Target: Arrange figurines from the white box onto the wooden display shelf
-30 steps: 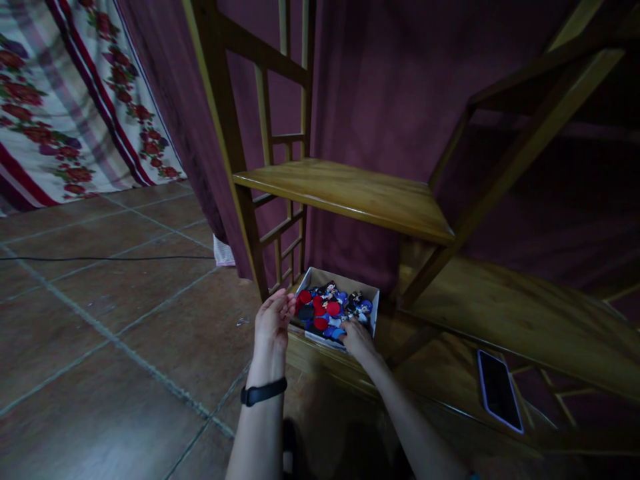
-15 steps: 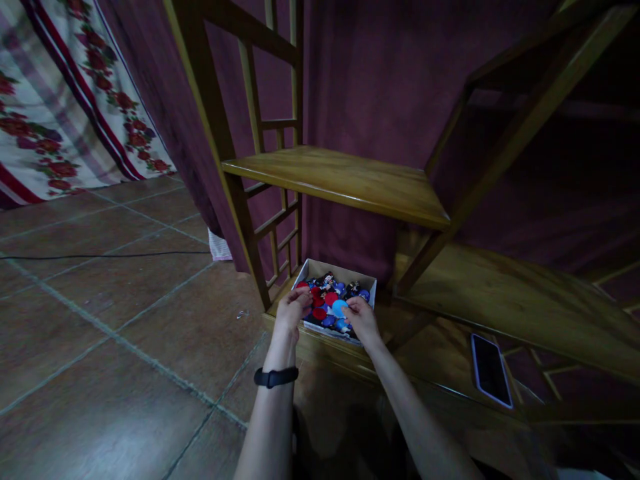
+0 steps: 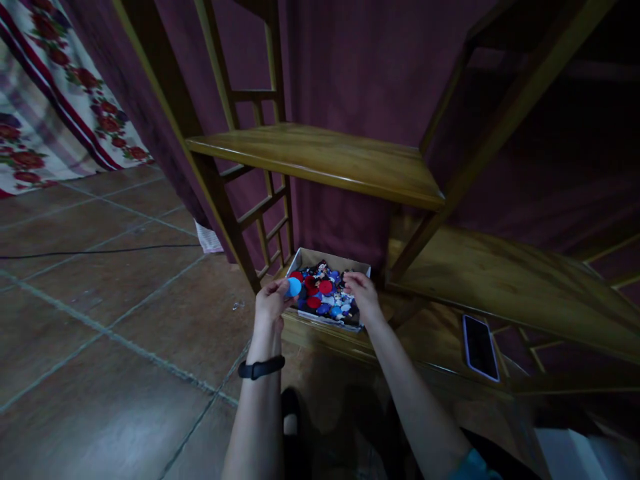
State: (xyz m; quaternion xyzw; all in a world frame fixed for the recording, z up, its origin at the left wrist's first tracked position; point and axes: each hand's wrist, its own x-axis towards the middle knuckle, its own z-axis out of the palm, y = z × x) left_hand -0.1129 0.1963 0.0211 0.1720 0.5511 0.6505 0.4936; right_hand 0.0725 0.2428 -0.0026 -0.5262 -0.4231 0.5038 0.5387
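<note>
While a light blue disc sits pinched between the thumb and fingers of the left hand, held over the near left corner of an open box, the right hand hovers above the box's right side, its fingers bent towards the contents; whether they grip anything cannot be told. Inside the box lies a jumble of small pieces, among them a red disc near the middle, another of the same colour closer to the front, a bright blue piece by the near wall, and several dark or purple items too small to make out. A black wristband circles the left wrist, and a teal sleeve shows at the bottom edge on the right arm. The box rests on the low board of a wooden stand, beneath a varnished shelf and beside a lattice side panel. Farther right, a phone with a dark screen and a pale purple edge lies on the wood. Behind the stand hangs a purple curtain; off to the left are a floral cloth and a tiled floor crossed by a thin black cable.
</note>
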